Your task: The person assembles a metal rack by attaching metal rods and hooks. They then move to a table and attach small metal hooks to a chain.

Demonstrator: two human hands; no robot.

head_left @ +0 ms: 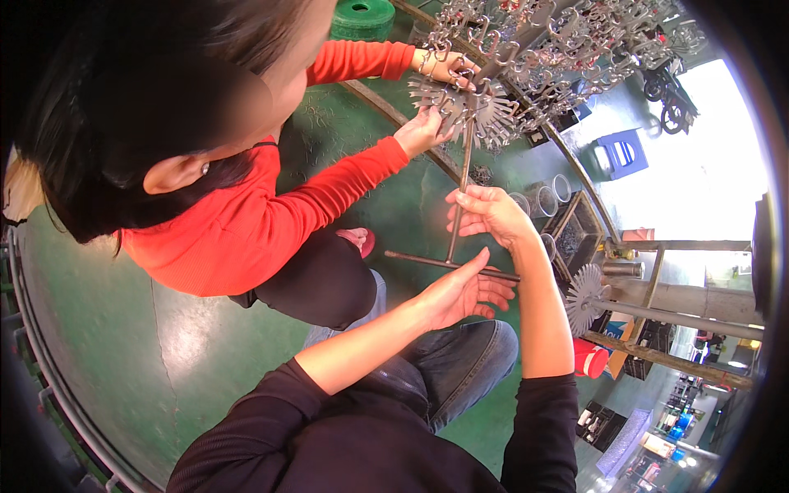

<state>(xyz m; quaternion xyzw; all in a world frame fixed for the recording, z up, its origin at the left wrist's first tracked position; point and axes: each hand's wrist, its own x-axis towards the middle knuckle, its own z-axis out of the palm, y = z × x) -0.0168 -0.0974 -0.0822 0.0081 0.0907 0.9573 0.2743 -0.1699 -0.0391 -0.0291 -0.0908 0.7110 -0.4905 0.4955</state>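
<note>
A metal T-shaped rod (462, 177) runs down from a slotted metal disc (496, 115) hung with small hooks. My right hand (493, 215) is closed round the rod's stem, thumb and fingers on either side. Below it, my left hand (460, 292) is at the right end of the rod's crossbar, which passes between the thumb and loosely spread fingers. A co-worker in a red top has one hand (423, 131) at the disc's edge and the other (448, 68) among the metal hooks (567, 62) above it.
A second slotted disc (585, 300) on a shaft stands at right, beside a metal frame (657, 245). Buckets (542, 200), a crate of small parts (575, 234), a blue stool (622, 154) and a red container (590, 358) are nearby. A co-worker's knee (329, 287) is close at left.
</note>
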